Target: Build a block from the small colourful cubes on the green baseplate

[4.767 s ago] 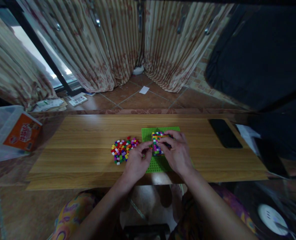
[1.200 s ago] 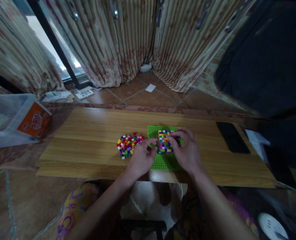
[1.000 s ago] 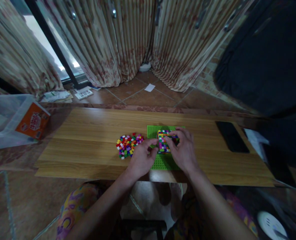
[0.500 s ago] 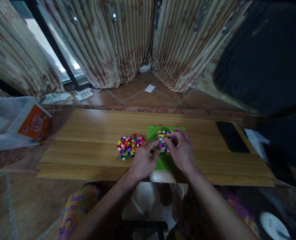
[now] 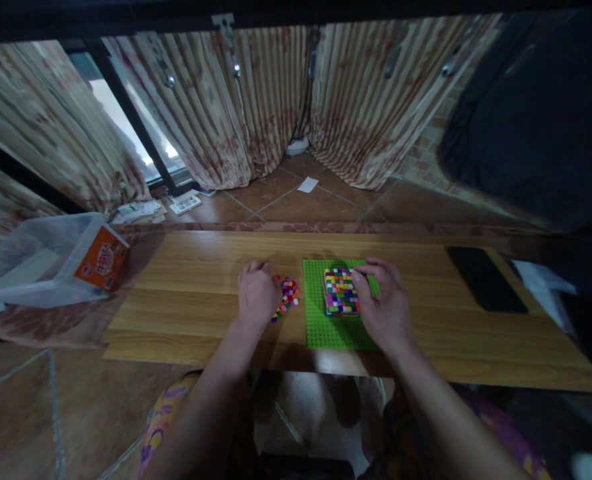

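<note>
Left hand [image 5: 259, 292] is over the left part of the loose brick pile [image 5: 291, 292], knuckles up, fingers curled down; fingertips hidden, so can't tell if it's pinching a brick. Right hand [image 5: 387, 303] is at the right side of the brick block [image 5: 341, 291], thumb over the top near the far right corner, index finger bent past it with a narrow gap between; can't tell whether it grips the block or a single piece. Block is multicolored, rows of tiny bricks, lying flat on the green baseplate [image 5: 321, 335], nearer the far edge; right edge partly covered by the hand. Baseplate is on the wood-grain bench [image 5: 186, 293], right of the pile, small gap between. Black phone-like slab [image 5: 486, 279] lies flat toward the bench's right end, well apart from the hands. Clear plastic bin [image 5: 63, 280] with orange label [image 5: 102, 259] is off the bench's left end.
</note>
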A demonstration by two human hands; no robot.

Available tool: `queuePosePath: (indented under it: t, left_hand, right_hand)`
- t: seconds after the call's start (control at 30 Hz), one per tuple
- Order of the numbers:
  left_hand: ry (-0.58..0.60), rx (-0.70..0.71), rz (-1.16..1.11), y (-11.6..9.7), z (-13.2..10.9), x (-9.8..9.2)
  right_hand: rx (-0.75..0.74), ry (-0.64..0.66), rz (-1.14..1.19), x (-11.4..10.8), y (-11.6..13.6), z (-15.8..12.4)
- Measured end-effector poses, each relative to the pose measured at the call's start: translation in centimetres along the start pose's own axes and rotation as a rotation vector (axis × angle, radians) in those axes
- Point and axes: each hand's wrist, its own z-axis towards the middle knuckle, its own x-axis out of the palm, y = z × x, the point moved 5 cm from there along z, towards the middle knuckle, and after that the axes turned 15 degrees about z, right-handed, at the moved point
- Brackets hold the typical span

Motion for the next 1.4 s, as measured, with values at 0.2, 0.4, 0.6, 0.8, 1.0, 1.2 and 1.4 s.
queuePosePath:
  t: [0.2,0.4,0.6,0.8,1.0,1.2,1.4]
  left_hand:
    - [0.049,0.018,0.032,-1.4,0.3,0.1]
    - [0.039,0.006,0.044,-1.4,0.6,0.4]
    - [-0.008,-0.068,-0.422,-1.4,0.5,-0.4]
    - [0.323,-0.172,-1.41,-4.0,-2.3,-0.2]
    - [0.502,-0.298,-1.723,-5.5,-4.3,0.0]
    - [0.46,-0.277,-1.686,-5.7,-4.5,-0.7]
    - [0.453,-0.13,-1.578,-6.4,-4.7,-1.1]
  right_hand:
    - [0.023,-0.004,0.025,-0.2,0.2,0.1]
    - [0.026,-0.02,0.043,-0.4,0.1,0.3]
    - [0.017,-0.061,0.143,-0.9,1.2,0.4]
    - [-0.137,0.126,0.159,0.5,3.5,-0.5]
    - [-0.279,0.232,0.12,1.8,5.0,-1.6]
    - [-0.313,0.216,0.054,1.9,4.8,-1.9]
    - [-0.307,0.231,0.022,1.9,4.7,-1.8]
